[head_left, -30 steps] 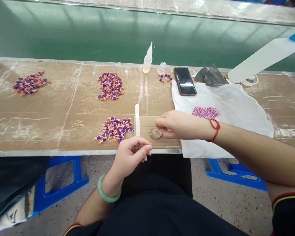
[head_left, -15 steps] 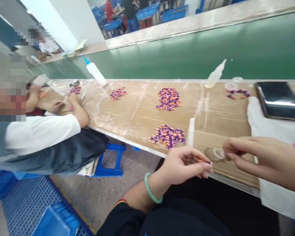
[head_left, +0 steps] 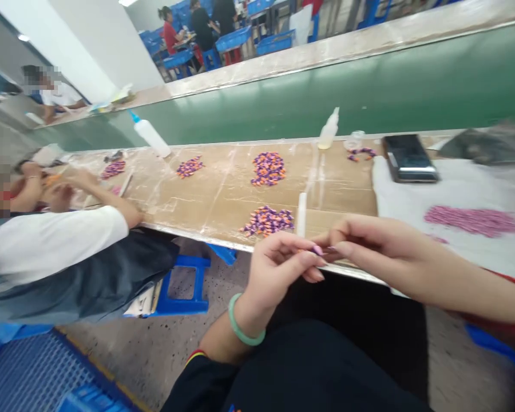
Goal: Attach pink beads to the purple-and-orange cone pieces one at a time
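My left hand (head_left: 278, 260) is pinched shut on a small purple and orange piece (head_left: 315, 250) at the table's front edge. My right hand (head_left: 369, 246) meets it from the right, fingertips pinched on a tiny pink piece (head_left: 329, 249) against the purple one. A thin white stick (head_left: 301, 214) lies on the cardboard just behind my hands. A heap of purple and orange pieces (head_left: 266, 221) lies to its left, and a spread of pink pieces (head_left: 474, 221) rests on a white sheet (head_left: 412, 197) to the right.
A second purple-orange heap (head_left: 268, 168) and a smaller one (head_left: 189, 167) lie farther back. A glue bottle (head_left: 328, 130), a small clear cup (head_left: 355, 139) and a phone (head_left: 408, 158) stand by the green belt (head_left: 283, 109). A co-worker in a white sleeve (head_left: 55, 237) sits at left.
My view swung left and up, bringing the co-worker into sight. My right hand left the small round dish on the cardboard and came to my left hand's fingertips.
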The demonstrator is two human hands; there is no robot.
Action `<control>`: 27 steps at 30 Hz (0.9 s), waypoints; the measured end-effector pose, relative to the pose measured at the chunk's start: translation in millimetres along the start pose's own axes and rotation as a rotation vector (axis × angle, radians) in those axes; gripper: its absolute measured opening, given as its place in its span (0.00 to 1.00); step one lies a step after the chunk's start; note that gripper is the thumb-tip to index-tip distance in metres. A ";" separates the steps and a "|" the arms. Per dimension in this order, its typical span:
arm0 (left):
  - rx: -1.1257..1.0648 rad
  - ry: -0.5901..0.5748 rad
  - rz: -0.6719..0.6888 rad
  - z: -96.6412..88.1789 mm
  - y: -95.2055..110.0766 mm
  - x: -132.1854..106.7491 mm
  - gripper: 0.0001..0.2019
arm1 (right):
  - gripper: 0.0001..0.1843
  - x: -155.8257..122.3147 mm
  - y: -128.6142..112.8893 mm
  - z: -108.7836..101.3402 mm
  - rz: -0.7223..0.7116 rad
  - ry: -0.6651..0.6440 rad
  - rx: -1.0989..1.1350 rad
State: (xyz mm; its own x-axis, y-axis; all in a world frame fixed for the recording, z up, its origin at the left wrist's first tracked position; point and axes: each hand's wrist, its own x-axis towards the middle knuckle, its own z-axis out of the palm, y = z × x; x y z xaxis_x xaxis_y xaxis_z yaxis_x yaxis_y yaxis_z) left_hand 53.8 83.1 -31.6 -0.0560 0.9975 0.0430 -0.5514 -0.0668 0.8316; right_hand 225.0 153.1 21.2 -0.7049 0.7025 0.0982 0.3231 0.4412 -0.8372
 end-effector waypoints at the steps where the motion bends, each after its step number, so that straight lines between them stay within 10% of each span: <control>1: 0.009 0.009 0.028 1.8 1.8 -1.1 0.15 | 0.15 -0.1 -5.4 -1.1 -0.031 -0.042 0.040; 27: 0.120 -0.134 0.173 19.0 6.6 -9.5 0.04 | 0.08 -20.4 -18.8 -13.5 -0.200 -0.042 0.059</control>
State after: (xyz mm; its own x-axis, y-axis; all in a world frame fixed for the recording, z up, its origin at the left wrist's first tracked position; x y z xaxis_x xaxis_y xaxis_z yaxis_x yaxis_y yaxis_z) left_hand 66.5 73.6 -16.0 -0.0262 0.9660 0.2570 -0.4400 -0.2420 0.8648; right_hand 241.8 138.0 42.1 -0.7772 0.5800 0.2439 0.1375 0.5349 -0.8337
